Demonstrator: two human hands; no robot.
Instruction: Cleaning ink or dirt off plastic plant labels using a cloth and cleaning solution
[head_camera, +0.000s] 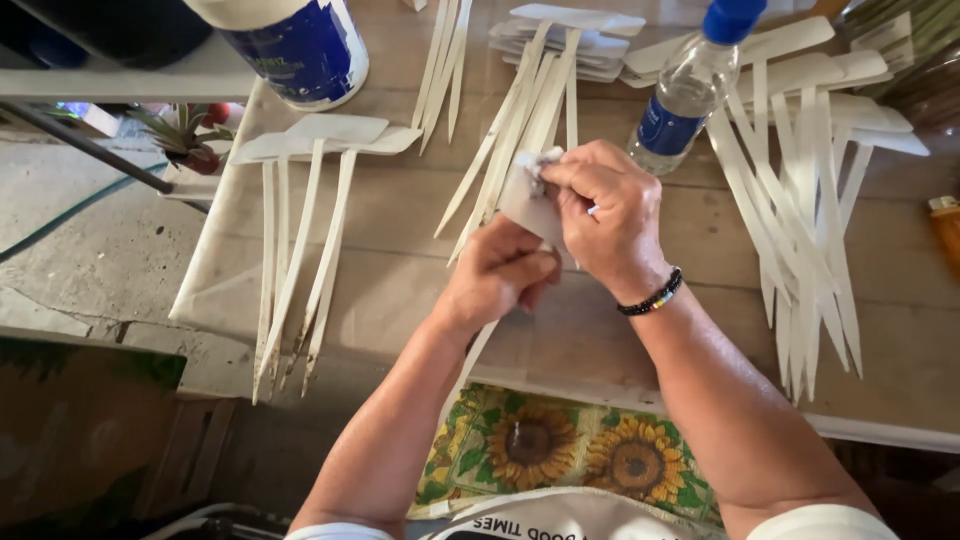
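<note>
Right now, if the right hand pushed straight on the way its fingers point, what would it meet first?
The right hand points up-left, its fingers pinching the white plant label. Beyond that, likely the loose pile of white stakes, though height above the table is unclear.

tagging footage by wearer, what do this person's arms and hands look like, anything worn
Both forearms are bare up to short white sleeves at the bottom edge. The right hand has a beaded bracelet at the wrist, mostly black with a few coloured beads. The left hand and its wrist show nothing worn. No gloves, and no rings show.
</note>
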